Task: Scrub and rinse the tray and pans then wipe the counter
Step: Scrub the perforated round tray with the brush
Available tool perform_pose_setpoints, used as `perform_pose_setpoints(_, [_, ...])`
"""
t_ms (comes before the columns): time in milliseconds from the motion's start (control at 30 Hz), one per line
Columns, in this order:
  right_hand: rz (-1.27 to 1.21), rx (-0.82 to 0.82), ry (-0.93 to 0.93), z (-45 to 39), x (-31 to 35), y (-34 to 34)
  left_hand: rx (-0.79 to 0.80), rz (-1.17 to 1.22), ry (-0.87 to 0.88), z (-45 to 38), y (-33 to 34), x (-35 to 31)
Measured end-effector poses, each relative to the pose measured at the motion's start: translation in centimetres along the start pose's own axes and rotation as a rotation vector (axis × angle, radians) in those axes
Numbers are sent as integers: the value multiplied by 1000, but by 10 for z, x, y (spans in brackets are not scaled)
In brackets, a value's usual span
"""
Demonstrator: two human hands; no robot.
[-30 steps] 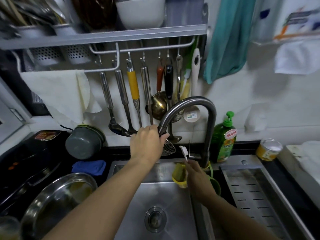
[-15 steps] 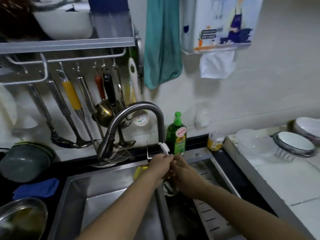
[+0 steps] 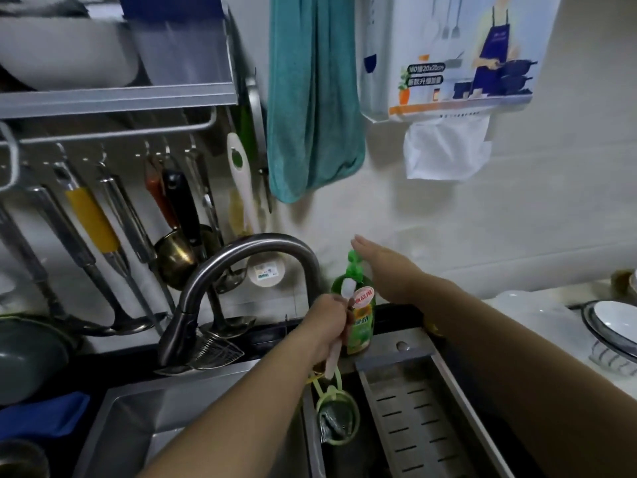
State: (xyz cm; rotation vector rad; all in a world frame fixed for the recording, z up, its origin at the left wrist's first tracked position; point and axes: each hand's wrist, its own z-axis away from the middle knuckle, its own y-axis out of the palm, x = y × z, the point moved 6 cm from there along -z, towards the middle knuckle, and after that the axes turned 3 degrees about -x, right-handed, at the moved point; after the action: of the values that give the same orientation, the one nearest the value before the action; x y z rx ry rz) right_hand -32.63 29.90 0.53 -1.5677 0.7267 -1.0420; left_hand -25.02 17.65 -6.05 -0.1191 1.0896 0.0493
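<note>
Your left hand [image 3: 325, 320] holds a small white brush [image 3: 339, 326] upright, the grip curled around its handle, with the white head [image 3: 347, 286] standing above your fist and the handle end showing below it. Half a second ago both hands were together on this brush; now only the left one keeps it. Your right hand [image 3: 386, 267] has left it and has risen over the green dish soap bottle [image 3: 358, 319], its grip spread flat with straight fingers, just above the pump top [image 3: 353, 262]; whether it touches the pump I cannot tell. The bottle stands on the sink edge behind the right basin, just beside your left hand. Below your left fist hangs a green ring holder with a steel scrubber [image 3: 336, 420]. In the right basin sits a slotted drain tray [image 3: 427, 426]. The faucet [image 3: 238, 284] curves over the left basin as before. A pan [image 3: 24, 360] lies at the far left on the counter [image 3: 537, 319], and white bowls in a metal rack [image 3: 612, 331] are at the far right.
</note>
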Motion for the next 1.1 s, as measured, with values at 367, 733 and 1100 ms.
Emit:
perform_pose_setpoints(367, [108, 46, -10, -2, 9, 6, 23, -50, 47, -18, 3, -16])
perform_pose_setpoints(733, [108, 61, 10, 0, 10, 5, 23, -82, 68, -23, 5, -14])
perform_pose_setpoints(1100, [83, 53, 24, -2, 6, 11, 48, -34, 65, -29, 12, -5])
